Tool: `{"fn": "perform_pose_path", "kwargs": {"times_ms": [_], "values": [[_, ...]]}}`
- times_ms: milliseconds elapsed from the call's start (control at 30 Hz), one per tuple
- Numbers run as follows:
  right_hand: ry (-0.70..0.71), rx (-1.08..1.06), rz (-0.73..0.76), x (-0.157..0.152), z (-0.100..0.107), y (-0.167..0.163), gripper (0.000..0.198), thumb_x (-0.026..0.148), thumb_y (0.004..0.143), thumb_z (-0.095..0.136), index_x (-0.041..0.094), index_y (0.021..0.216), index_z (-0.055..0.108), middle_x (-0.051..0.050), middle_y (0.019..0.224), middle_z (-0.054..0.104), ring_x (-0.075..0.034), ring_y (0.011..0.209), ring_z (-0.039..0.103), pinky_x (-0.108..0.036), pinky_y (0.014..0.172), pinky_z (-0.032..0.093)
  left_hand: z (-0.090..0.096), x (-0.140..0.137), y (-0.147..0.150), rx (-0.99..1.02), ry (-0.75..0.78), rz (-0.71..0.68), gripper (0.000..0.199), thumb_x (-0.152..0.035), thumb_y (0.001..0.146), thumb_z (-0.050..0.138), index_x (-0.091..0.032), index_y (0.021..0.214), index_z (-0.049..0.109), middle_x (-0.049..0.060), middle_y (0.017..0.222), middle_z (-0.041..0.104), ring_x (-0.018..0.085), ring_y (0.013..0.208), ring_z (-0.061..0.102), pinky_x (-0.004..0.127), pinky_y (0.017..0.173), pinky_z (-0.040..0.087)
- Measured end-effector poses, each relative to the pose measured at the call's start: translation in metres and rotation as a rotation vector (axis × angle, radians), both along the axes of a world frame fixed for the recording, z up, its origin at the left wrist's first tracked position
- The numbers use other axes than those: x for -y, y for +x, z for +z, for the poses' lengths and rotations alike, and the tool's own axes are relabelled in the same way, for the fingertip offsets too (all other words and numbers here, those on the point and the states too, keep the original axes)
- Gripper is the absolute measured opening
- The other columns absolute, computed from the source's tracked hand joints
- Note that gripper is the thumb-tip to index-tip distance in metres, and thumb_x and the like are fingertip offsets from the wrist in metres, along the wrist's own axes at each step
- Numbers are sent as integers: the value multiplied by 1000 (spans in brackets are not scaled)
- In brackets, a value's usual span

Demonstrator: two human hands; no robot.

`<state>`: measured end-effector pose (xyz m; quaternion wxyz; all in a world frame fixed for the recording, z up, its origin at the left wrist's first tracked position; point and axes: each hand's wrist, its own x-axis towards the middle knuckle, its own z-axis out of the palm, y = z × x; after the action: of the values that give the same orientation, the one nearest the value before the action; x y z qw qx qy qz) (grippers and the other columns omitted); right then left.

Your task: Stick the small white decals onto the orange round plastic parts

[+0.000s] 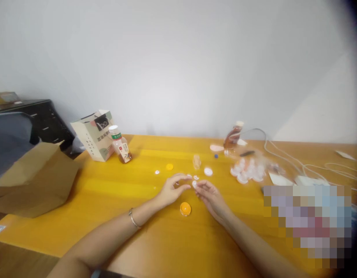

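My right hand pinches a small white round piece between thumb and fingertips. Just left of it, my left hand has its thumb and fingers apart in a curve, with nothing seen between them. Below the hands lies an orange round piece with a pale rim. Beyond the fingers are a small white piece, a white disc and a blurred pale translucent object. Farther left lie a yellow disc and a little white disc.
A paper bag and a labelled bottle stand back left, near a brown cardboard box. Back right are a dark bottle, a blue cap, a cluster of whitish round pieces and white cables. A wall borders the table.
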<state>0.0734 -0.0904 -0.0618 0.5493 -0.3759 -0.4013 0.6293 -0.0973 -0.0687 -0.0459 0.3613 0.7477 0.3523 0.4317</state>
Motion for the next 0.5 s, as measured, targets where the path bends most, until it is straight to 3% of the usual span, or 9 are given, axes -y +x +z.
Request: {"fn": "perform_pose_path", "kwargs": {"times_ms": [133,267,500], "values": [[15,-109,-247,-11,-3,11,24,23,53,76,22,70,58,6,66,59,-8,59,53,-20,59,41,-7,-8,-6,-206,149,-91,32,-22,83,45,-23,114,51,5,113,56,18,106,48,32,92,34],[30,-101,-436,-15,-5,16,26,21,51,76,23,71,58,6,68,60,-8,59,53,-20,61,41,-12,-14,-10,-470,256,-184,38,-20,85,41,-29,122,42,2,120,52,18,113,42,35,96,28],[0,-142,-337,-10,-9,1,29,21,53,75,22,76,58,5,71,63,-10,66,56,-21,66,42,-11,-10,-7,-595,327,-216,41,-21,84,42,-31,124,38,1,121,51,17,113,41,34,92,27]]}}
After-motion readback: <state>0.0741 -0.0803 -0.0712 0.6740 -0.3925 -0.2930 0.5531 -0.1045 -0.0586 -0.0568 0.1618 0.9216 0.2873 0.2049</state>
